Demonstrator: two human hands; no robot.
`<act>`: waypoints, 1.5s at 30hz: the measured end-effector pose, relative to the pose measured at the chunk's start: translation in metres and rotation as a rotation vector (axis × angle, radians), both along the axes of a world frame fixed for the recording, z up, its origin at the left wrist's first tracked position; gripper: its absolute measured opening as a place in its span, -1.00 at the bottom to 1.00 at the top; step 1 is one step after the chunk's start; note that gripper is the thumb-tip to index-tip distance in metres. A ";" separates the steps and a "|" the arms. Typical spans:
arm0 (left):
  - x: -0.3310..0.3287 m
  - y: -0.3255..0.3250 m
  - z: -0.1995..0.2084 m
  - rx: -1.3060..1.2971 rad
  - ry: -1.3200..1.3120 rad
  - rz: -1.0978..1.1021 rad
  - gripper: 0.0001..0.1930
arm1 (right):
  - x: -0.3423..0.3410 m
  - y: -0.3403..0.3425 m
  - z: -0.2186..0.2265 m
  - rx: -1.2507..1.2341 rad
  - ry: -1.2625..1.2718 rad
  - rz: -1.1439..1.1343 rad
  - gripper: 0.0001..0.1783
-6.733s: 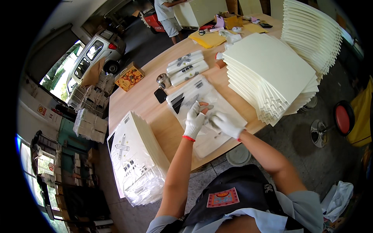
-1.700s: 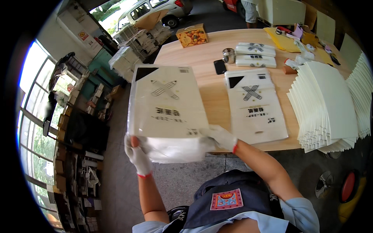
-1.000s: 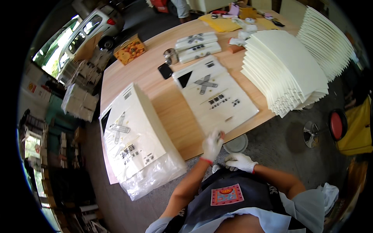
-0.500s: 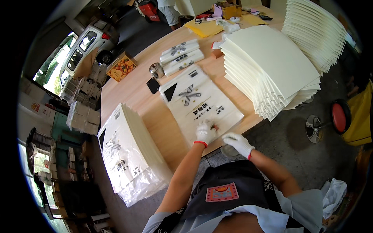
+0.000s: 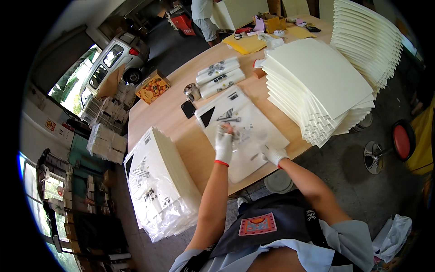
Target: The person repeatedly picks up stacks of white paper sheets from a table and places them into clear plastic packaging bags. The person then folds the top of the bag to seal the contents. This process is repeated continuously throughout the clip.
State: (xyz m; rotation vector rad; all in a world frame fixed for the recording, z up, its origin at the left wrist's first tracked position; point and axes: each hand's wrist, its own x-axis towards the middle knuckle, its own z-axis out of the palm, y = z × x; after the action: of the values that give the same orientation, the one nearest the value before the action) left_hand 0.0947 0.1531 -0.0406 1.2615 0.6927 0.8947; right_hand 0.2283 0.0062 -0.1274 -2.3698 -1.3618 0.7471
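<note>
A clear plastic bag with black printing lies flat on the table in front of me, its lower printing smeared by motion. My left hand, in a white glove with a red cuff, is over the middle of the bag, its fingers bent in and seemingly pinching the bag's film; they are partly blurred. At the bag's near right edge is my right hand, gloved too. Blur at its fingertips hides whether it grips the film.
To the left stands a thick pile of bagged sheets. Tall stacks of cream paper fill the right side. Beyond the bag lie rolled plastic bags, a phone, a metal pot and a fruit box. A stool stands at right.
My left hand has moved away from me, from the bag's near end to its middle. The bag's lower printing has smeared. My right hand has shifted slightly left and away from me, onto the bag's edge.
</note>
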 end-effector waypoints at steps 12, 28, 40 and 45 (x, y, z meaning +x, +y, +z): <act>0.006 -0.065 0.089 0.443 0.340 -0.279 -0.76 | -0.037 0.037 0.031 0.483 -0.234 0.208 -0.54; 0.010 -0.091 0.085 0.068 0.329 -0.496 -0.73 | 0.101 -0.170 0.239 0.592 -1.002 -0.029 -0.70; 0.078 -0.117 0.131 -0.752 0.008 -0.660 -0.64 | 0.010 -0.152 0.267 0.679 -0.903 0.397 -0.66; 0.022 -0.072 0.134 -0.219 0.348 -0.635 -0.72 | 0.035 -0.181 0.282 0.171 -0.467 -0.373 -0.41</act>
State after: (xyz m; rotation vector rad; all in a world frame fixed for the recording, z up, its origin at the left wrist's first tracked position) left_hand 0.1165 0.0807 0.0930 1.3352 0.5838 0.0761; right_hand 0.2636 -0.1744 0.1549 -2.6393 -1.0246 -0.0284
